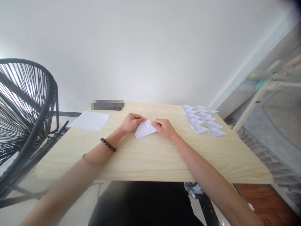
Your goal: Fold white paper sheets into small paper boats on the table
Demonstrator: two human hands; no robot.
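Observation:
A partly folded sheet of white paper [145, 129] is held between my two hands above the middle of the wooden table [141, 160]. My left hand [133, 122] pinches its upper left edge, thumb on top. On the right edge, my right hand [164, 127] grips the paper between thumb and curled fingers. A crease and a folded flap show on the paper's face. Some of the fingers are hidden behind the paper. Off to the right, several folded white paper pieces [197, 121] with pointed ends stand in rows.
White paper sheets [90, 121] lie at the table's left edge. A dark, blurred-out object [107, 105] sits at the back left by the wall. A black corded chair [44, 94] stands on the left, and a pale metal frame [252, 103] on the right.

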